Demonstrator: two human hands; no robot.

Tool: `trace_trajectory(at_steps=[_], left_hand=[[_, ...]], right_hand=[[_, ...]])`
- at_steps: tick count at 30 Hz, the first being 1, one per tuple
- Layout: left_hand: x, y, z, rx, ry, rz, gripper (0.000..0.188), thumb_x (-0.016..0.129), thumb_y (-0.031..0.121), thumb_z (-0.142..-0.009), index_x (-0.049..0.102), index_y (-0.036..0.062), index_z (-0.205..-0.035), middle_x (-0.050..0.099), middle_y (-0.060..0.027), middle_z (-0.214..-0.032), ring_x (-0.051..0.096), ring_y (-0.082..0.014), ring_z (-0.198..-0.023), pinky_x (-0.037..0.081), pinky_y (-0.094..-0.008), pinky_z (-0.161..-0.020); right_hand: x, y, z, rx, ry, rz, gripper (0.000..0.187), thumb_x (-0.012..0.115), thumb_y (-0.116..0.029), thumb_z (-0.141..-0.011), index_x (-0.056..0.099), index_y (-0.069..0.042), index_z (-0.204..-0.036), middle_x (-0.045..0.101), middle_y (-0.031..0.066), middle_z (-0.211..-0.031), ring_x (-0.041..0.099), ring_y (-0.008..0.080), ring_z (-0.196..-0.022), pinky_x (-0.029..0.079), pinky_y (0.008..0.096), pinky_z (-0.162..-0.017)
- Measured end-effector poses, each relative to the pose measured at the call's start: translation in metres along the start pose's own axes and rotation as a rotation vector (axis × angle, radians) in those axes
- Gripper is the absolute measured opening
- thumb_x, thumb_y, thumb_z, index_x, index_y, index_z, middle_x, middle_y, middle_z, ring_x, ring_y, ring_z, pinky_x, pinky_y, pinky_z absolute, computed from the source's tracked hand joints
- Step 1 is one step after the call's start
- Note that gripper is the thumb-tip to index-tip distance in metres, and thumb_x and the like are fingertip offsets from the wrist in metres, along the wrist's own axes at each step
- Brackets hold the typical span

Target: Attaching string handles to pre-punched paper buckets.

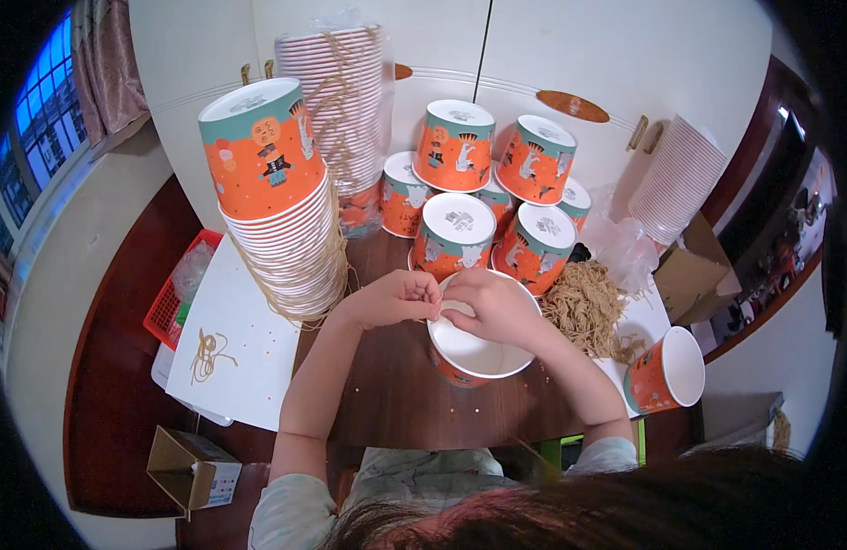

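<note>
An orange paper bucket [483, 353] with a white inside stands upright before me on the brown table, its mouth facing up. At the left part of its rim my left hand [407, 298] is closed, thumb and fingers pinched together. My right hand [489, 310] reaches across the mouth with curled fingers, the fingertips close to those of my left hand. What the fingers hold is too small or hidden to tell. Right of the bucket lies a heap of tan cord [586, 307]. Several upside-down orange and green buckets [455, 229] are grouped just behind.
A tall nested bucket stack [281, 247], draped with cords, rises at the left. Behind it stands a bagged stack [336, 101]. A loose cord [208, 356] lies on a white sheet [249, 385]. One bucket [666, 371] lies tipped at the right edge, near a cardboard box [698, 275].
</note>
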State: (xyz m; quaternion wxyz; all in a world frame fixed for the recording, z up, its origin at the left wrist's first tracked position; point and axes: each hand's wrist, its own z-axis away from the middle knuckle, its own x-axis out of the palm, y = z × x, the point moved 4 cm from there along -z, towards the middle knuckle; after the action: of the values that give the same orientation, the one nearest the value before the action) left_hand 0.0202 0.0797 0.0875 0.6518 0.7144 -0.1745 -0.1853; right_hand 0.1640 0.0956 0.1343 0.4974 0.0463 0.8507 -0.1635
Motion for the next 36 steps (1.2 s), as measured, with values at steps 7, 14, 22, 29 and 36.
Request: trace_trajectory(at_steps=[7,14,22,29,36], left_hand=[[-0.015,-0.004,0.001,-0.032,0.068,0.014,0.004,0.054,0.006,-0.078,0.051,0.0043,-0.081,0.059,-0.002,-0.07,0.056,-0.0068,-0.066,0.043,-0.0195,-0.066],[-0.016,-0.005,0.002,-0.038,0.062,0.048,0.006,0.057,0.005,-0.076,0.051,0.0045,-0.077,0.06,-0.003,-0.071,0.057,-0.0073,-0.068,0.044,-0.0193,-0.063],[-0.015,0.0,0.006,0.007,0.157,-0.243,0.014,0.062,0.009,-0.072,0.051,0.0038,-0.078,0.056,-0.0002,-0.067,0.051,-0.0051,-0.063,0.038,-0.0194,-0.055],[-0.018,0.002,0.01,-0.014,0.268,-0.214,0.015,0.062,0.009,-0.071,0.05,0.0032,-0.079,0.056,-0.0021,-0.066,0.052,-0.0063,-0.064,0.04,-0.0205,-0.055],[-0.02,0.014,0.019,-0.033,0.249,-0.703,0.026,0.068,0.024,-0.064,0.058,0.0028,-0.076,0.059,-0.0072,-0.068,0.058,-0.0167,-0.064,0.045,-0.0272,-0.057]], right_hand=[[-0.004,-0.011,0.001,0.101,0.021,0.1,0.009,0.058,-0.018,-0.072,0.062,-0.01,-0.075,0.058,0.003,-0.077,0.058,0.0207,-0.073,0.047,0.0333,-0.058],[0.015,-0.038,0.005,-0.028,0.012,0.142,0.012,0.061,-0.022,-0.071,0.06,-0.01,-0.072,0.053,0.0039,-0.07,0.056,0.0206,-0.067,0.046,0.0331,-0.052],[0.016,-0.009,-0.006,0.203,0.016,0.112,0.017,0.063,-0.027,-0.072,0.063,-0.009,-0.074,0.054,0.0052,-0.072,0.058,0.0226,-0.068,0.047,0.0343,-0.055],[0.022,-0.01,-0.009,0.232,0.007,0.101,0.013,0.063,-0.021,-0.071,0.061,-0.008,-0.069,0.055,0.0058,-0.07,0.058,0.0235,-0.067,0.047,0.036,-0.055],[0.023,0.004,-0.006,0.321,-0.01,-0.057,0.012,0.064,-0.018,-0.067,0.059,-0.008,-0.067,0.057,0.0058,-0.07,0.058,0.0234,-0.065,0.046,0.0351,-0.057]])
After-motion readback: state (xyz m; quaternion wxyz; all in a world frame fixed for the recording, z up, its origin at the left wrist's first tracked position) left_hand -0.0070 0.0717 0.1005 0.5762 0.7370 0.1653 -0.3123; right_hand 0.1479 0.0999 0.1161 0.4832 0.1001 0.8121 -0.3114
